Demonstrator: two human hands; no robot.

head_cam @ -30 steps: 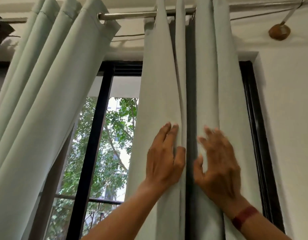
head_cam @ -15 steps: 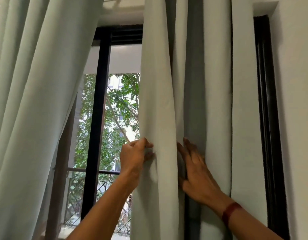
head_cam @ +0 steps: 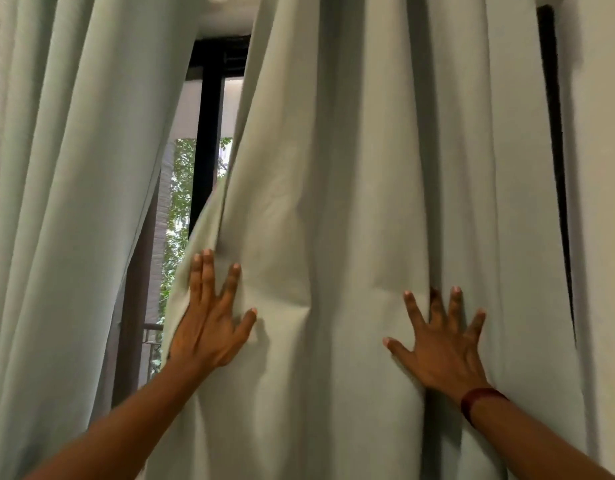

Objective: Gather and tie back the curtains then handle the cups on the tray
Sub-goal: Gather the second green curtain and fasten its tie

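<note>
Both the left hand (head_cam: 209, 327) and right hand (head_cam: 441, 351) press flat, fingers spread, on the curtain (head_cam: 351, 168) right of the window frame (head_cam: 205, 133); gathering it seems to need a closing grasp next.

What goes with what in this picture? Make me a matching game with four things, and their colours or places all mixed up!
Things:
1. left hand
2. wristband
3. window frame
4. leaves

Colour or place:
a. green, outside the window
b. dark red, just below the right hand
c. spread flat on the left edge of the right curtain
d. black, upright bar

Pairs: 1-c, 2-b, 3-d, 4-a
</note>
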